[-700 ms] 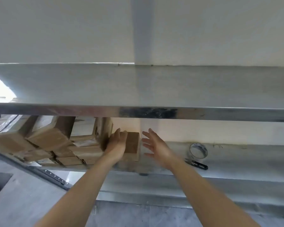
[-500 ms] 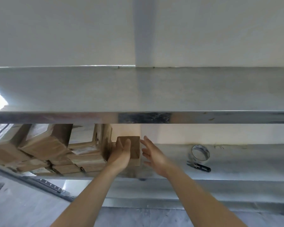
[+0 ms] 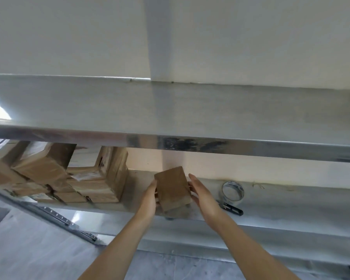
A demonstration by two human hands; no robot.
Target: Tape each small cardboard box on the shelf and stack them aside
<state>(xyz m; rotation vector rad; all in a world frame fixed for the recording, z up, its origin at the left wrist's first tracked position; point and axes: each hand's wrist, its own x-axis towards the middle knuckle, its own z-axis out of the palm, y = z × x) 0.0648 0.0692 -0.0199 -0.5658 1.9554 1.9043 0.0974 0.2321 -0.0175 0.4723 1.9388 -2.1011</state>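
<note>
A small brown cardboard box [image 3: 173, 187] stands on the lower metal shelf [image 3: 291, 207], a little right of the box pile. My left hand [image 3: 150, 200] presses against its left side and my right hand [image 3: 202, 194] against its right side, so both hold it between them. A stack of taped cardboard boxes [image 3: 93, 184] fills the shelf's left part, several with shiny clear tape on them. A roll of clear tape [image 3: 233, 191] stands on edge to the right of my right hand. Small black snips [image 3: 231, 209] lie in front of the roll.
The upper metal shelf [image 3: 170, 122] juts out overhead and hides the back of the lower one. A white wall rises behind. A metal rail [image 3: 65, 219] slants down at the lower left above a grey floor.
Both hands have closed in on the small box and drawn it to the right, away from the stack. It now sits tilted with a gap between it and the pile.
</note>
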